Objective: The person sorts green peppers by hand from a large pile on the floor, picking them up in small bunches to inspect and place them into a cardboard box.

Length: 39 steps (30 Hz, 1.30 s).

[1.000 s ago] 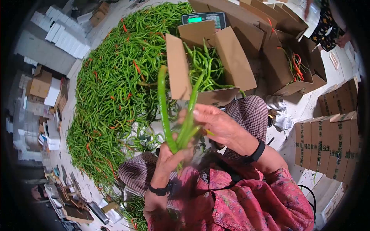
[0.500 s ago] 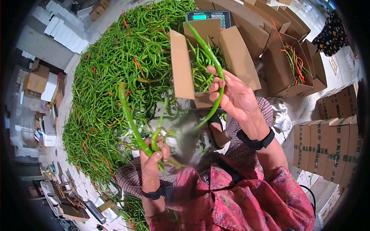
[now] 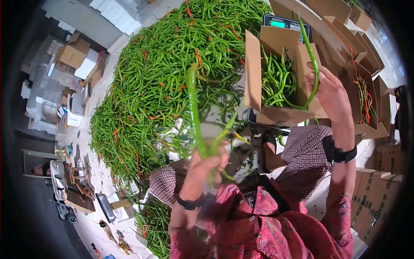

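My right hand (image 3: pixel 330 88) is closed around one long green chili pepper (image 3: pixel 314 64), held upright at the right edge of an open cardboard box (image 3: pixel 252 71). Inside that box lie several green chilies (image 3: pixel 276 80). My left hand (image 3: pixel 207 166), slightly blurred, is closed on a few green chilies (image 3: pixel 194 110) that point upward in front of my lap. A large heap of green chilies (image 3: pixel 159 82) with scattered red ones spreads over the floor beyond my left hand.
A digital scale display (image 3: pixel 278 24) stands behind the box. At right, another cardboard box (image 3: pixel 351 86) holds red and green chilies (image 3: pixel 365 99). Closed cartons (image 3: pixel 375 198) stand at lower right; a small heap of chilies (image 3: pixel 157 228) lies by my left side.
The view has swung left, so the box and heap appear farther right. My right hand has brought its chili beside the box's right flap. My left hand still grips its chilies.
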Each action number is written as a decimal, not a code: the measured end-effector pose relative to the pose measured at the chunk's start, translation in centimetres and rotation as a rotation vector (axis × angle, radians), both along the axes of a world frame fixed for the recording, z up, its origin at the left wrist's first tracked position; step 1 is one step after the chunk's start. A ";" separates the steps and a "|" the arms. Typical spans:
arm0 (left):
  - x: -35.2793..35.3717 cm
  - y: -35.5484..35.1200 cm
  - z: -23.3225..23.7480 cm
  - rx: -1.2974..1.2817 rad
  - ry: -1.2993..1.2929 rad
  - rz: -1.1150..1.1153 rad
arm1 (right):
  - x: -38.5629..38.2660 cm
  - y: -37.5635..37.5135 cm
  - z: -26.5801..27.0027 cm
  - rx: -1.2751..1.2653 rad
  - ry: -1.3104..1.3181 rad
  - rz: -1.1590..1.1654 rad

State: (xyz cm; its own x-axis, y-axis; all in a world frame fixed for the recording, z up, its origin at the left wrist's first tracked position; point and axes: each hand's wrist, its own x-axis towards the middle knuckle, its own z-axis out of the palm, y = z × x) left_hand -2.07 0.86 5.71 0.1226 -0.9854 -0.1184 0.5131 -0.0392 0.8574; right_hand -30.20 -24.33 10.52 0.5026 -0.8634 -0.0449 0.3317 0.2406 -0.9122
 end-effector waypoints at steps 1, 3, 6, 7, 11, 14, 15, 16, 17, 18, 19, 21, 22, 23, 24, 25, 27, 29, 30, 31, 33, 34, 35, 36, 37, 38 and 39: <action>0.1 0.0 -0.1 -0.005 0.023 -0.038 | 0.2 -0.3 -0.5 -0.007 -0.005 0.002; 0.1 -0.2 -0.1 -0.015 0.041 -0.078 | 1.0 -0.2 -1.5 -0.402 0.637 -0.284; -0.5 -0.1 -0.2 -0.025 0.124 -0.137 | 3.7 2.7 0.0 -0.348 0.527 -0.063; -0.9 -0.5 0.1 -0.032 0.124 -0.115 | 4.9 4.2 0.6 -0.265 0.478 0.067; -2.1 -1.6 1.7 -0.044 0.107 -0.049 | 8.9 9.4 0.1 -0.147 0.263 0.430; -1.3 -2.0 0.7 -0.116 0.137 -0.090 | 10.8 11.4 -2.4 0.052 -0.035 0.611; -1.2 -2.0 0.4 -0.102 0.195 -0.092 | 11.3 11.8 -2.0 0.075 -0.056 0.592; -1.1 -1.9 0.1 -0.084 0.255 -0.092 | 11.7 12.2 -1.6 0.103 -0.076 0.574; -1.1 -1.8 -0.5 -0.078 0.291 -0.045 | 12.0 12.3 -2.2 0.139 -0.095 0.552; -0.7 -1.9 -1.4 -0.089 0.385 -0.052 | 12.5 12.3 -2.9 0.177 -0.115 0.532; -0.4 -2.0 -1.4 -0.065 0.403 -0.018 | 12.9 12.2 -3.3 0.265 -0.154 0.526; 0.1 -2.4 -1.0 -0.044 0.418 0.027 | 12.9 13.1 -4.4 0.217 -0.063 0.582; 0.1 -2.6 -0.5 -0.075 0.432 0.088 | 12.9 13.6 -4.9 0.159 0.028 0.626; 0.2 -2.9 -0.3 -0.105 0.446 0.145 | 12.7 14.3 -5.2 0.053 0.110 0.656; 0.4 -3.0 -0.6 -0.101 0.448 0.149 | 13.3 15.6 -6.3 -0.102 0.093 0.585; 0.7 -3.1 -1.0 -0.114 0.476 0.174 | 13.0 16.1 -7.0 -0.194 0.274 0.611; 1.3 -3.3 -1.7 -0.139 0.497 0.183 | 12.9 16.2 -7.3 -0.286 0.454 0.638; 1.2 -3.1 -2.0 -0.128 0.501 0.198 | 13.2 16.0 -7.1 -0.016 0.444 0.786; 1.2 -3.2 -2.2 -0.122 0.508 0.210 | 13.4 16.1 -7.5 -0.017 0.443 0.787; 1.2 -3.2 -2.6 -0.182 0.500 0.181 | 13.6 16.5 -8.3 0.017 0.354 0.769; 1.5 -3.2 -3.3 -0.249 0.503 0.119 | 13.9 17.3 -9.2 0.051 0.263 0.752; 1.7 -3.3 -3.5 -0.318 0.501 0.053 | 14.2 17.6 -9.4 -0.021 0.236 0.718; 1.7 -3.1 -3.6 -0.313 0.532 0.077 | 14.5 17.8 -9.5 -0.092 0.207 0.686; 1.7 -3.0 -3.3 -0.312 0.527 0.083 | 14.5 17.7 -9.5 -0.091 0.202 0.692; 1.7 -3.0 -2.9 -0.268 0.548 0.121 | 14.2 17.4 -9.4 -0.171 0.262 0.710; 1.7 -3.0 -2.8 -0.224 0.570 0.157 | 14.0 17.2 -9.0 -0.253 0.324 0.725; 1.9 -3.0 -2.8 -0.220 0.585 0.174 | 14.1 17.4 -7.6 -0.398 0.372 0.606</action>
